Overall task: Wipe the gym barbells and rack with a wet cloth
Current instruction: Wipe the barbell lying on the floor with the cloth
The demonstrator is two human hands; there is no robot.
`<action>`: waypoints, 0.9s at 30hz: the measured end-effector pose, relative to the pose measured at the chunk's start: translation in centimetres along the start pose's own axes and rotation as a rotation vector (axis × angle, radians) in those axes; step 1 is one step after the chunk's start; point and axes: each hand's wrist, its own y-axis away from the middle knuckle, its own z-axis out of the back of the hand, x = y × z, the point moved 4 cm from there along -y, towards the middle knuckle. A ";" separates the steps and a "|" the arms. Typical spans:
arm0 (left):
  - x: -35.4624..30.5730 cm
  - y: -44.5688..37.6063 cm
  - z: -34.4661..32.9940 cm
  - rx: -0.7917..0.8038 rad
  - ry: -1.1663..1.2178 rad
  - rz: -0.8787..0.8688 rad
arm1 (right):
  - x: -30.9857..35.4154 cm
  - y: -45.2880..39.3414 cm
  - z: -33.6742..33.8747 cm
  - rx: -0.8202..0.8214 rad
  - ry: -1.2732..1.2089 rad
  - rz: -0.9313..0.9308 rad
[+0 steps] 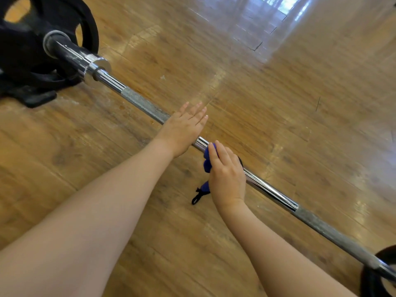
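Observation:
A chrome barbell (139,101) lies diagonally across the wooden floor, from black weight plates (42,50) at the upper left to another plate (377,275) at the lower right. My left hand (182,131) rests flat on the bar's middle with its fingers straight. Just to its right, my right hand (227,179) presses a blue cloth (207,159) onto the bar, fingers curled over it. A black loop of the cloth (197,197) hangs below my right wrist.
Black rubber feet or a stand base (32,97) sit under the left plates. The glossy wooden floor (278,93) stretches away beyond the bar, with bright window reflections at the upper right.

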 end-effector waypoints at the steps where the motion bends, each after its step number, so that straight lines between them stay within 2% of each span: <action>1: 0.0 -0.1 0.1 0.013 0.002 -0.005 | -0.7 0.6 0.3 -0.011 0.013 -0.002; 5: 0.2 -0.5 0.3 0.070 -0.006 -0.042 | -1.3 1.2 0.5 -0.049 0.019 -0.101; 8: 0.2 -0.4 0.3 0.075 -0.015 -0.061 | 0.7 -0.4 -0.7 -0.014 -0.016 -0.224; 12: 0.1 0.3 0.1 -0.007 0.039 -0.015 | 2.7 -2.8 -1.6 0.034 -0.066 -0.158; 16: -0.3 1.0 -0.2 -0.056 0.044 -0.001 | -0.5 0.1 0.4 0.005 0.002 -0.050; 19: -1.1 0.6 0.3 -0.114 0.041 -0.028 | -2.9 2.4 1.6 -0.027 0.051 -0.070; 21: -2.0 0.1 0.7 -0.142 0.012 -0.052 | -2.8 2.4 1.5 -0.042 0.062 -0.148; 23: -2.6 -0.2 0.6 -0.105 -0.013 -0.066 | -1.6 1.4 0.6 -0.036 0.047 -0.218; 27: -2.2 -0.6 0.3 -0.042 0.016 -0.063 | 1.5 -0.9 -1.1 -0.022 0.021 -0.175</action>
